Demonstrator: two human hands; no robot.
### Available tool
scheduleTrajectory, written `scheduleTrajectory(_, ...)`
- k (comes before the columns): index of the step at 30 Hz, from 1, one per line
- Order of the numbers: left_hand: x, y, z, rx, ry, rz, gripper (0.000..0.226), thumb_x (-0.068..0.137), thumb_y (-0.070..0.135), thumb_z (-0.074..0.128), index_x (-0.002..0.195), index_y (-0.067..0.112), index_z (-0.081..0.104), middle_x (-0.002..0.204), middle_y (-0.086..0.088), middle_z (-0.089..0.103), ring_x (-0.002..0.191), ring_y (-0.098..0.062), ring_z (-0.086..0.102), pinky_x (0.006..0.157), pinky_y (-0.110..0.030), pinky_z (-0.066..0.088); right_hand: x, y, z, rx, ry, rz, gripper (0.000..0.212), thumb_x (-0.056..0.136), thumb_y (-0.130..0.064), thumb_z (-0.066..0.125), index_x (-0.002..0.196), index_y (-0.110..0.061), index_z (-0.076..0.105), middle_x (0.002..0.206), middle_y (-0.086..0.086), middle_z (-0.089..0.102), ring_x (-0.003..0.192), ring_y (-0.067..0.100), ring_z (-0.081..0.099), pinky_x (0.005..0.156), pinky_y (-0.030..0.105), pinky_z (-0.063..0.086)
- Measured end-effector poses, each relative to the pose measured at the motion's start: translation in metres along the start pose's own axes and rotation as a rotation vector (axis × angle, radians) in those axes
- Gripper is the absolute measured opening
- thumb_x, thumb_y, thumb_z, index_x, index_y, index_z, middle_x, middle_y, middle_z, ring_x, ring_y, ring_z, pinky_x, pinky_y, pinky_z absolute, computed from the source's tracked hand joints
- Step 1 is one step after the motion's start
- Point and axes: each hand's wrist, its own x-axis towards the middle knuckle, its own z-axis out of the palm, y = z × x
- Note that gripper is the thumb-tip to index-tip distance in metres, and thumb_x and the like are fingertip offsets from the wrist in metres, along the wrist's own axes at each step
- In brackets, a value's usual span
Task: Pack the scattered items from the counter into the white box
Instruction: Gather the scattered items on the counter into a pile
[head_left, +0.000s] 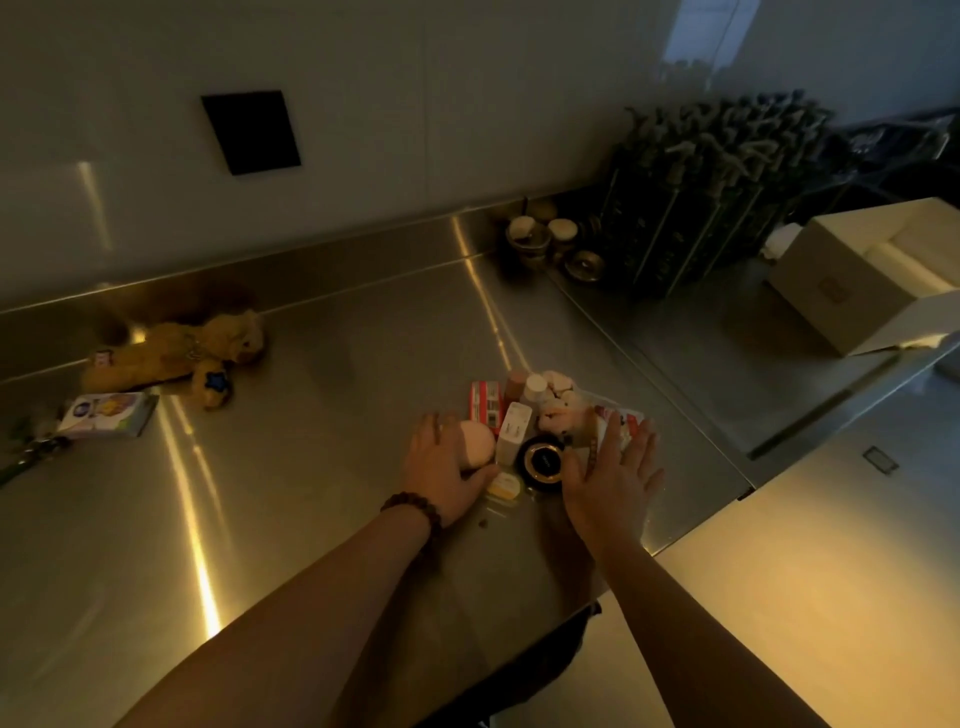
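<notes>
White box (852, 291) upper right, flaps open, plain cardboard. Left hand (447, 467) cups pink round item (478, 441); right hand (613, 467) flat, fingers spread, over white packet (615, 423).

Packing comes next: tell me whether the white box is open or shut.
Open: the white box on the far right shows raised flaps and a pale interior. Whether anything lies inside, cannot tell.
</notes>
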Motion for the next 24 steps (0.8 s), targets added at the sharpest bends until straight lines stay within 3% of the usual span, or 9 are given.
scheduleTrajectory(6,-0.018,-0.024,-0.039,0.019,0.077,-0.045,0.083,0.082,0.058,0.052,0.143,0.012,0.022,0.151,-0.011,0.022,0.137,-0.027,0.022,0.111,-0.035,0.02,-0.03,-0.079,-0.016,0.154,0.112,-0.276,0.069,0.085,-0.036,0.059,0.143,-0.028,0.024,0.156,0.006,0.014,0.143,0.028,0.009,0.112,0.051,0.013)
scheduleTrajectory(8,-0.029,-0.045,-0.062,0.059,0.14,-0.052,0.077,0.085,0.055,0.049,0.143,0.011,0.023,0.15,-0.011,0.025,0.136,-0.025,0.024,0.111,-0.034,0.019,-0.046,-0.115,-0.006,0.143,0.029,-0.382,0.065,0.086,-0.034,0.057,0.142,-0.029,0.025,0.154,0.008,0.015,0.143,0.028,0.013,0.115,0.052,0.018)
scheduleTrajectory(13,-0.075,-0.121,-0.134,0.132,0.331,-0.121,0.063,0.086,0.045,0.051,0.138,0.014,0.034,0.141,-0.009,0.038,0.127,-0.024,0.036,0.106,-0.032,0.027,-0.093,-0.201,0.041,0.203,-0.152,-0.644,0.054,0.086,-0.026,0.06,0.135,-0.011,0.045,0.148,0.018,0.031,0.138,0.035,0.027,0.112,0.048,0.027)
scheduleTrajectory(16,-0.113,-0.175,-0.174,0.188,0.409,-0.249,0.064,0.083,0.045,0.053,0.138,0.017,0.034,0.141,-0.008,0.037,0.128,-0.024,0.034,0.108,-0.034,0.026,-0.121,-0.245,0.075,0.178,-0.287,-0.709,0.055,0.087,-0.03,0.057,0.138,-0.021,0.04,0.152,0.011,0.023,0.139,0.03,0.024,0.112,0.044,0.028)
scheduleTrajectory(21,-0.178,-0.258,-0.216,0.375,0.496,-0.543,0.073,0.081,0.055,0.046,0.143,0.022,0.023,0.152,-0.011,0.02,0.141,-0.028,0.006,0.115,-0.045,0.007,-0.16,-0.309,0.136,0.135,-0.454,-0.844,0.055,0.086,-0.035,0.055,0.137,-0.029,0.036,0.153,0.005,0.017,0.14,0.028,0.018,0.11,0.042,0.027)
scheduleTrajectory(24,-0.209,-0.299,-0.227,0.393,0.45,-0.713,0.087,0.078,0.066,0.041,0.147,0.027,0.006,0.155,-0.01,-0.001,0.141,-0.03,-0.012,0.111,-0.048,-0.006,-0.182,-0.342,0.167,0.068,-0.517,-0.889,0.055,0.087,-0.037,0.054,0.139,-0.031,0.034,0.154,0.004,0.015,0.141,0.027,0.016,0.11,0.042,0.029)
